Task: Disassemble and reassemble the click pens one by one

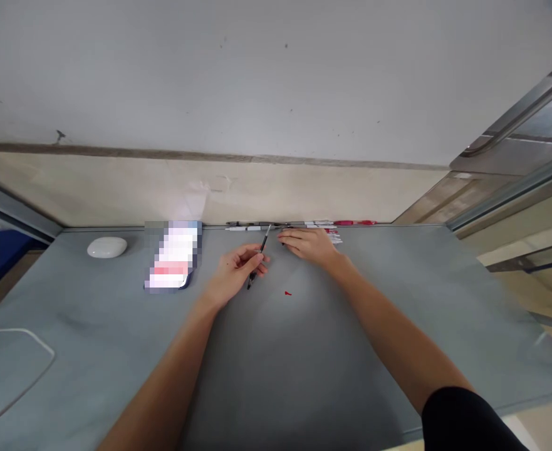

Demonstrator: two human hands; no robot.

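Note:
My left hand (238, 269) is closed around a black pen (265, 240), pinched between thumb and fingers. The pen tilts, with its pale end up towards the wall and its black end below the hand. My right hand (309, 244) reaches over a row of pens at the wall, fingers pressed together and pointing left. A small dark bit shows beneath its fingertips; what they hold is hidden. Black and white pens (247, 228) lie left of that hand, red pens (355, 222) to its right. More white and red pens (334, 237) stick out behind it.
On the grey tabletop (276, 363), a phone (175, 257) with a blurred screen and a white rounded case (107, 247) lie to the left. A small red piece (287, 293) lies between my arms. A white cable (31, 382) curves at lower left. The wall (276, 194) borders the back edge.

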